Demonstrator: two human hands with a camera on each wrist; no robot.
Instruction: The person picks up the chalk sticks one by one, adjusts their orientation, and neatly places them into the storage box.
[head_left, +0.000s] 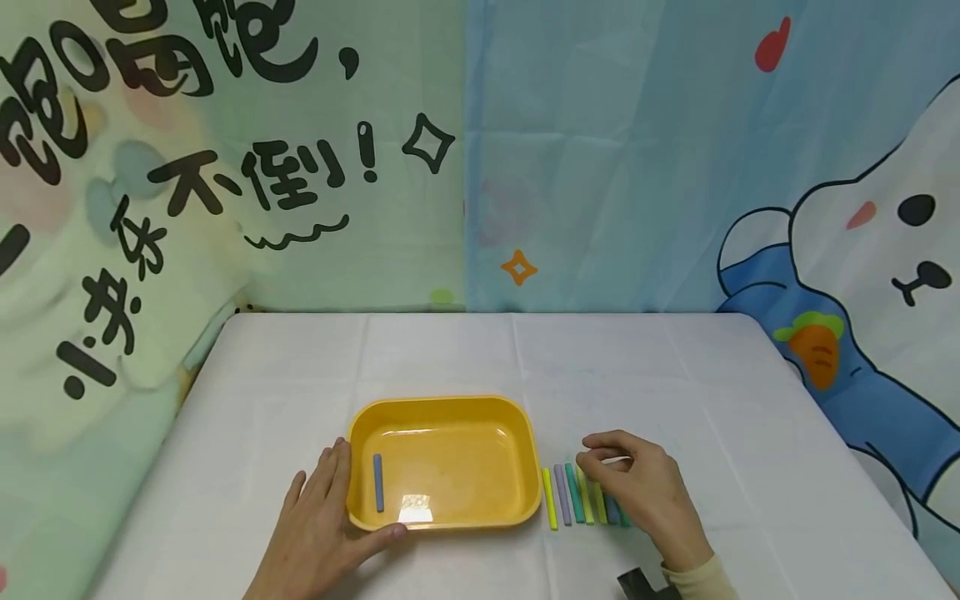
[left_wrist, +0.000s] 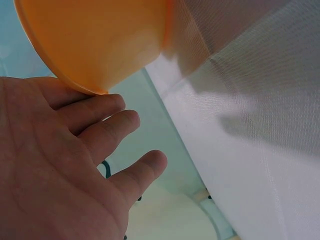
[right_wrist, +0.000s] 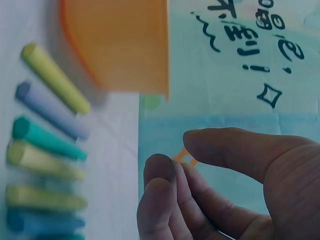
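Sticks of coloured chalk point(head_left: 574, 493) lay side by side on the white-covered table point(head_left: 420, 350), well in from its far edge and somewhat closer to its right edge than its left. Their row, with yellow, purple, teal, yellow-green and blue showing, began just beside the right wall of my yellow tray point(head_left: 465, 467). One blue stick point(head_left: 378, 483) lay inside the tray, near its left wall and roughly in line with it. My left hand point(head_left: 318, 525) was spread wide, fingers touching the tray's left end and thumb at its near rim. My right hand point(head_left: 637, 483) hung above the row's right end, hiding part of it; its fingers were loosely bent, with a narrow gap between thumb and forefinger. A pale sleeve point(head_left: 701, 579) covered my right wrist.
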